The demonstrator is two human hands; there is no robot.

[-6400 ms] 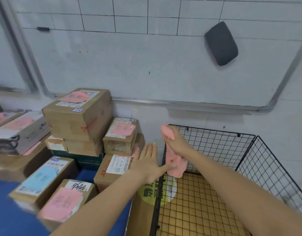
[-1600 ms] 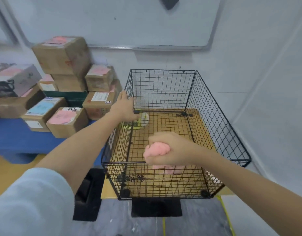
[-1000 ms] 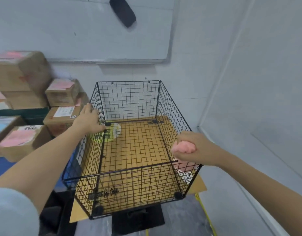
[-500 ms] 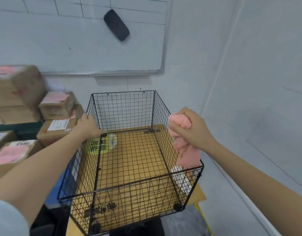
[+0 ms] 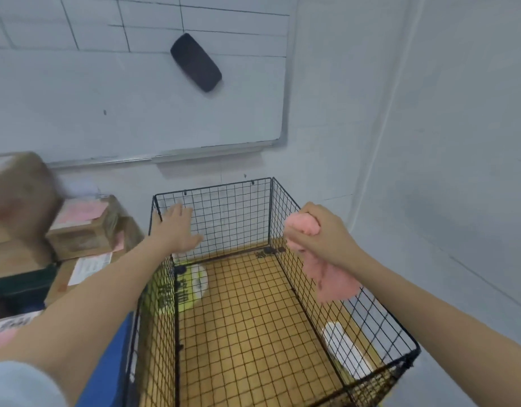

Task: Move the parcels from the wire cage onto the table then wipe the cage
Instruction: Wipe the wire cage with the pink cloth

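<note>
Currently: wire cage stands against the wall in the room corner, its near edge cut off by the bottom of the view. Right hand is closed in a fist round a pink cloth at the top rim of the cage's right wall. The cloth's loose end hangs down over the mesh there. Left hand is wide, fingers straight and spread, at the back-left corner; contact with the wire cannot be told. Parcels are stacked left of the cage, blurred and partly out of frame, labels unreadable. Only a strip of the blue table shows beside the left forearm. A round yellow-and-white label lies at the cage's left wall, half hidden by mesh. White object behind the right wall: unidentifiable. Above, a whiteboard carries a dark eraser.
</note>
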